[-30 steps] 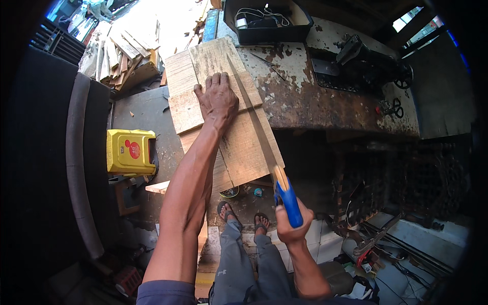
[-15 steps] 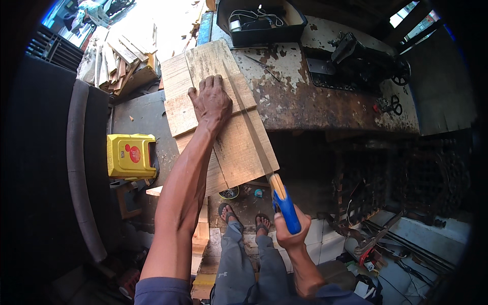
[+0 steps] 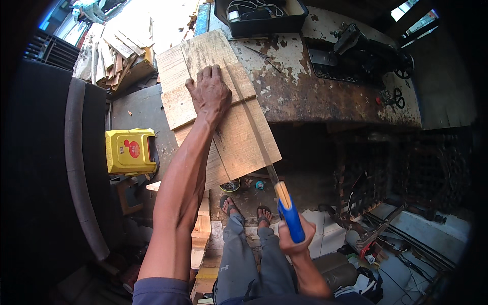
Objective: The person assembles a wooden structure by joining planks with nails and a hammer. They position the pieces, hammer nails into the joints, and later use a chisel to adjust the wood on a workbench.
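My left hand [image 3: 211, 95] presses down on a wooden board [image 3: 203, 47], fingers stretched out and a little bent, thumb apart. That board overlaps another light wooden board [image 3: 243, 145], which reaches nearer to me. A handsaw [image 3: 258, 133] lies with its long thin blade along the right part of the boards. Its blue and wood-coloured handle sticks out past the near edge of the boards. My right hand [image 3: 297, 238] is wrapped round that handle. Whether the blade has cut into the wood cannot be made out.
A worn bench [image 3: 305, 104] on the right carries a sewing machine [image 3: 356, 51], scissors [image 3: 394, 97] and a black box [image 3: 262, 23] with cables. On the left are a yellow stool [image 3: 129, 151] and a pile of wood scraps [image 3: 119, 53]. A tape measure [image 3: 260, 185] lies near my feet.
My right hand has drawn the saw back toward me, so its handle is farther from the boards' near edge. My left hand stays on the board. The whole view has shifted slightly.
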The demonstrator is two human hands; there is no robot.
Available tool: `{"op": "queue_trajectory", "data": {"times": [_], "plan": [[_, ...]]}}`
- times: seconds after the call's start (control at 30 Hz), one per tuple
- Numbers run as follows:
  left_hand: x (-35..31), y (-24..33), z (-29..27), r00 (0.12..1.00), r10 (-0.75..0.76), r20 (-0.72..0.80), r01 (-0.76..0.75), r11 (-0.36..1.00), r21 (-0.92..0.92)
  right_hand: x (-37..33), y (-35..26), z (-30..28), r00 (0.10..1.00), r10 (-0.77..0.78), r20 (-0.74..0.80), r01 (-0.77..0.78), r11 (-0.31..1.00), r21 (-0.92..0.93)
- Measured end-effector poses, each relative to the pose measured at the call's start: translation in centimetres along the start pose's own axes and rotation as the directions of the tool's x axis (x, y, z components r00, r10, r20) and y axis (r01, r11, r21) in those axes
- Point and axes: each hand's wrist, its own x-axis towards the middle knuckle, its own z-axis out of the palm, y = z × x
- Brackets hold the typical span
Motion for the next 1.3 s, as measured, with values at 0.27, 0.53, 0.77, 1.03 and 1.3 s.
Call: {"op": "queue_trajectory", "data": {"times": [0.27, 0.53, 0.77, 1.03, 1.3], "plan": [[1.3, -0.4, 0.0, 1.0, -0.018, -0.018, 0.019, 0.999, 0.035, -3.1, -2.1, -2.8, 0.989, -0.15, 0.014, 0.151, 0.988, -0.029], [1.0, -1.4, 0.0, 0.998, -0.052, 0.03, 0.052, 0.999, 0.01, -0.6, -0.5, -0.3, 0.999, -0.049, 0.016, 0.048, 0.999, 0.025], [1.4, -1.0, 0.3, 0.999, -0.041, 0.01, 0.041, 0.999, 0.006, 6.9, -1.3, 4.1, 0.999, 0.022, -0.039, -0.017, 0.993, 0.116], [0.5, -0.6, 0.5, 1.0, -0.01, -0.028, 0.01, 1.0, 0.024, 0.9, -1.4, 0.1, 0.996, -0.083, -0.022, 0.083, 0.996, -0.012], [1.9, -0.7, 0.1, 0.997, -0.008, -0.074, 0.009, 1.0, 0.008, 0.6, -1.7, -0.2, 0.996, -0.082, -0.042, 0.083, 0.996, 0.039]]}}
